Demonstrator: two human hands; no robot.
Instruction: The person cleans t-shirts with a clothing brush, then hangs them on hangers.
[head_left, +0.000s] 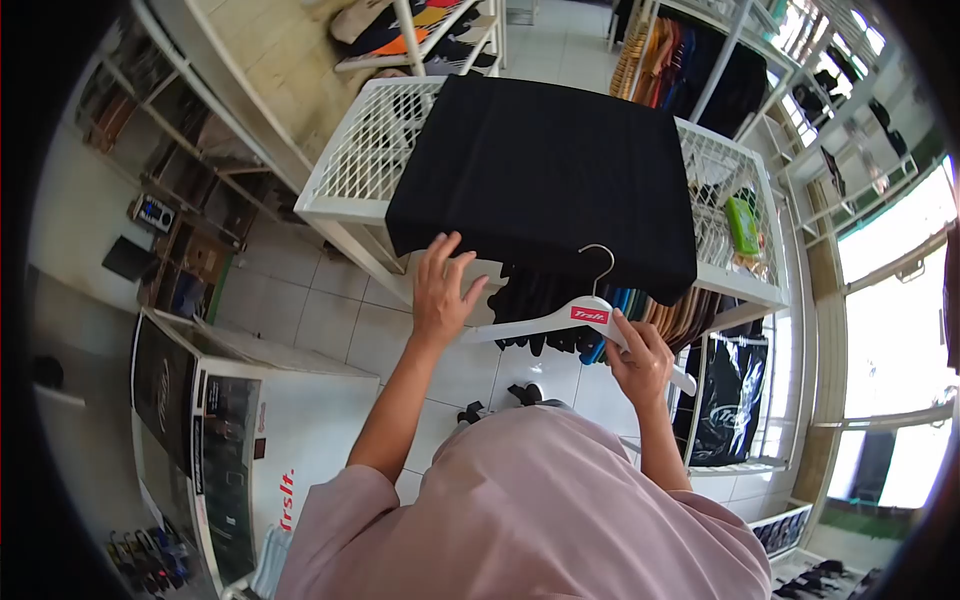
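Observation:
My right hand (640,358) grips a white clothes hanger (540,325) by its right arm, next to a red label. The hanger's metal hook points up and overlaps the front of a black cloth garment (550,170) in this view. That garment lies spread over a white mesh-topped rack (345,208), its near edge hanging down in front. My left hand (442,290) is open, fingers spread, at the garment's near left edge, above the hanger's left end.
Clothes on hangers (690,325) hang under the rack top. A green packet (742,225) lies on the mesh at right. A white cabinet (310,400) stands at left, and a shelf with folded clothes (420,35) is behind. Black bags (735,400) hang at lower right.

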